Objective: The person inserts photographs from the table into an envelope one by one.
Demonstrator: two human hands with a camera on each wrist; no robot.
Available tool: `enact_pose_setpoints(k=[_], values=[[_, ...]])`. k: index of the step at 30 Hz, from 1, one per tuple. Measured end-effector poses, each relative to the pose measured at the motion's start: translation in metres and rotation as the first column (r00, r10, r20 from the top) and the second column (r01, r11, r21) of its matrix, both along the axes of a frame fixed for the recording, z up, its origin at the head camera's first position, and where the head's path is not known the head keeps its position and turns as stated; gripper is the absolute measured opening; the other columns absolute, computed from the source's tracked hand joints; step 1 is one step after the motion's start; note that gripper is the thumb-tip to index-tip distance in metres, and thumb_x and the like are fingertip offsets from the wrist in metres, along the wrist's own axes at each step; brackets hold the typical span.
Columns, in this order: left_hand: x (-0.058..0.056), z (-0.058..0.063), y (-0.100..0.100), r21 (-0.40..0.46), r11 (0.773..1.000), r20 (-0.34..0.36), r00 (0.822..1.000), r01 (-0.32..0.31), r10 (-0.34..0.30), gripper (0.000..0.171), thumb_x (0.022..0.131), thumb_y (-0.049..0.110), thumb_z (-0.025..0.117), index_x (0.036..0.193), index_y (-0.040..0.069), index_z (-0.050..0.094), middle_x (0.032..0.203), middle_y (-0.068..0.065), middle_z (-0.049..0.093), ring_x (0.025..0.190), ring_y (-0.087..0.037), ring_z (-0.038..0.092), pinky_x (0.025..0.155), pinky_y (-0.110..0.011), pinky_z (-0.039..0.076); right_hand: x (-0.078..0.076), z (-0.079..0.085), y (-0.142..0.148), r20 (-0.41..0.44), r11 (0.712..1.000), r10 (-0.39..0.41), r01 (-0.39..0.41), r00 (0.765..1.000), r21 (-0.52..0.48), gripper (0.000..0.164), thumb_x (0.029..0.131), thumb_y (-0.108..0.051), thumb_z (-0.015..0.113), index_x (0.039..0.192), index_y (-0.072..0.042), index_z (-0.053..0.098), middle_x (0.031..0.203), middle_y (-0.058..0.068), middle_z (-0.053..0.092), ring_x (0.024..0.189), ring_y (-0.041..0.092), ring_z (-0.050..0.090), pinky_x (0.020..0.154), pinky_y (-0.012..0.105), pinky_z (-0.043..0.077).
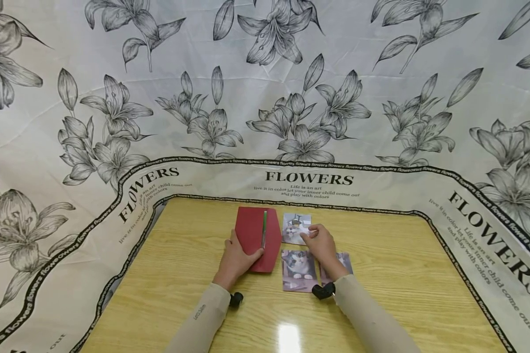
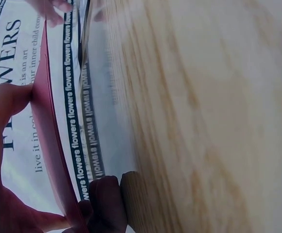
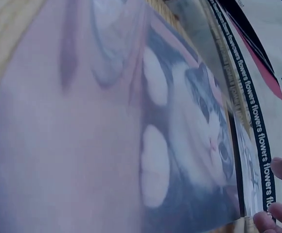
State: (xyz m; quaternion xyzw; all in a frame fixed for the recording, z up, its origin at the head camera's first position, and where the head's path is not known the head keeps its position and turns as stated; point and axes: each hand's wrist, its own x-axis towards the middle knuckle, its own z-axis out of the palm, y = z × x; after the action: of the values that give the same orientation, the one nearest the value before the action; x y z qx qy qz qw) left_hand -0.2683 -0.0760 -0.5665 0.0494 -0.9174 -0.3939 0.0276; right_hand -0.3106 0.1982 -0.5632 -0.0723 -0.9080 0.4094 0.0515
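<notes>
My left hand (image 1: 240, 256) grips a red envelope (image 1: 250, 228) by its near left part. The thumb (image 2: 15, 97) presses one face and the fingers lie around the other, as the left wrist view shows. A green strip (image 1: 265, 223) shows in the envelope's opening. Over the right edge of the upper cat photo (image 1: 293, 226), my right hand (image 1: 321, 245) has thumb and fingertips apart; whether they touch it I cannot tell. Below lies another cat photo (image 1: 298, 267), large in the right wrist view. Beside that one, a third photo (image 1: 345, 261) is partly hidden by my right wrist.
The wooden table (image 1: 393, 274) carries the envelope and photos. A white cloth (image 1: 309, 184) with printed flowers and lettering stands up around its back and sides. Each wrist wears a small black camera (image 1: 324, 291).
</notes>
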Motion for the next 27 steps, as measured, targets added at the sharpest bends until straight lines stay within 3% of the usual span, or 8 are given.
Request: enact_pose_setpoints(k=[5, 15, 27], values=[[0.0, -0.001, -0.001, 0.0, 1.0, -0.004, 1.0, 0.004, -0.004, 0.122, 0.085, 0.057, 0.086, 0.168, -0.003, 0.019, 0.132, -0.034, 0.05, 0.099, -0.04, 0.065, 0.089, -0.055, 0.057, -0.003, 0.001, 0.004, 0.048, 0.997, 0.004, -0.007, 0.999, 0.074, 0.06, 0.099, -0.038, 0.078, 0.135, 0.006, 0.059, 0.12, 0.026, 0.068, 0.104, 0.039, 0.068, 0.086, 0.054, 0.056], [0.0, 0.0, -0.002, -0.004, 1.0, -0.003, 1.0, 0.009, -0.009, 0.121, 0.086, 0.056, 0.086, 0.168, -0.003, 0.019, 0.131, -0.032, 0.05, 0.096, -0.038, 0.065, 0.088, -0.055, 0.058, -0.011, -0.003, 0.002, 0.106, 0.986, -0.024, 0.006, 0.994, 0.164, 0.07, 0.094, -0.049, 0.081, 0.13, 0.007, 0.059, 0.126, 0.028, 0.061, 0.107, 0.042, 0.062, 0.09, 0.057, 0.051], [0.0, 0.001, -0.001, -0.011, 1.0, 0.009, 1.0, 0.015, -0.014, 0.121, 0.087, 0.055, 0.085, 0.168, -0.004, 0.017, 0.131, -0.032, 0.05, 0.096, -0.037, 0.065, 0.088, -0.054, 0.058, -0.013, -0.011, -0.006, 0.072, 0.977, -0.068, 0.052, 0.995, 0.206, 0.071, 0.088, -0.052, 0.085, 0.122, 0.006, 0.062, 0.124, 0.028, 0.058, 0.114, 0.047, 0.055, 0.101, 0.063, 0.041]])
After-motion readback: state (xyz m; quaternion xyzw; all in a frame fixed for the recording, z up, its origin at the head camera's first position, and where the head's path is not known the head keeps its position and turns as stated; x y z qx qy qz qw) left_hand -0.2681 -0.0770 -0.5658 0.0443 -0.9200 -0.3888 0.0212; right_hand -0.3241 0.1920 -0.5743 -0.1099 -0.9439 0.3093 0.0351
